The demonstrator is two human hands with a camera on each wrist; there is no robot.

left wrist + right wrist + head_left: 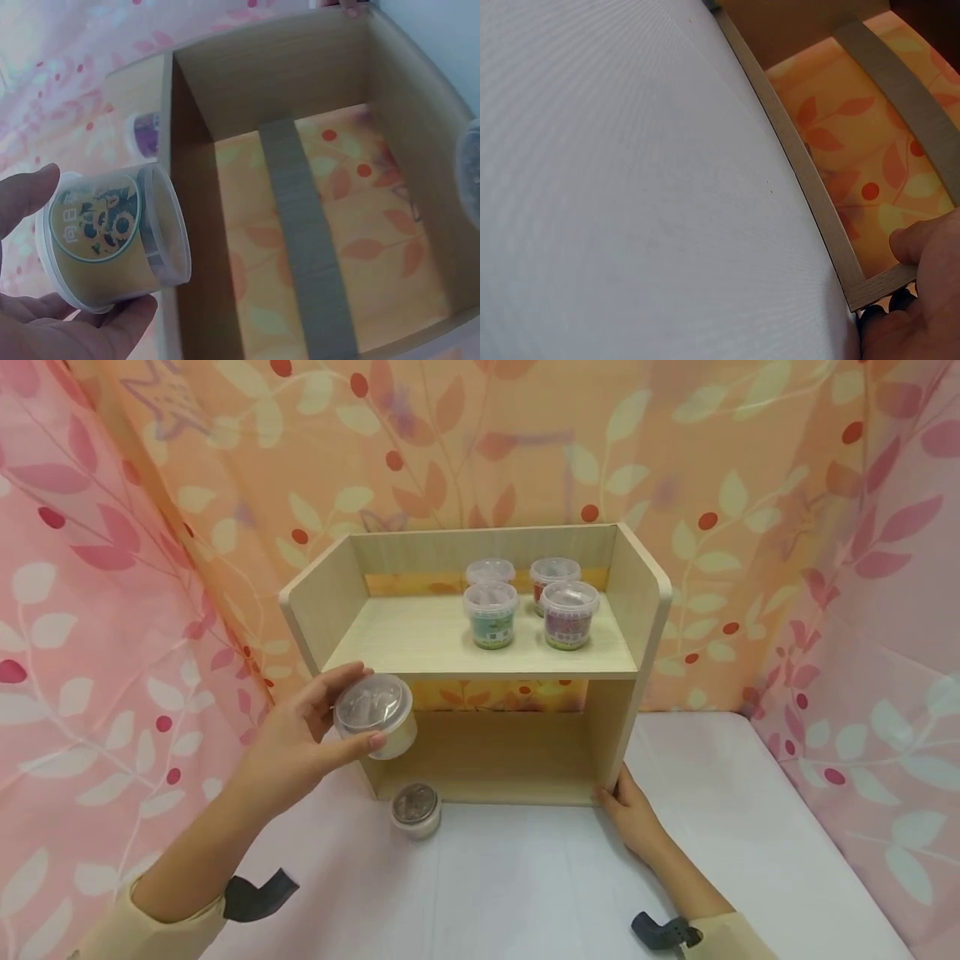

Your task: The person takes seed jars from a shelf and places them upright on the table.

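Note:
My left hand (288,747) holds a lidded clear plastic tub (375,714) between thumb and fingers, in front of the left end of a pale wooden two-tier shelf (405,635). In the left wrist view this tub (112,232) lies tilted on its side and bears a round sunflower label, with pale contents inside. My right hand (636,817) grips the lower front corner of the shelf's right side panel. The right wrist view shows the thumb (915,240) on the inner side of that panel (885,283), fingers outside.
A similar lidded tub (417,810) stands on the white tabletop (510,877) before the shelf's lower left. Several clear-lidded cups are on the upper tier's right half, among them a teal one (492,622) and a purple one (567,622). Patterned cloth (480,443) hangs behind.

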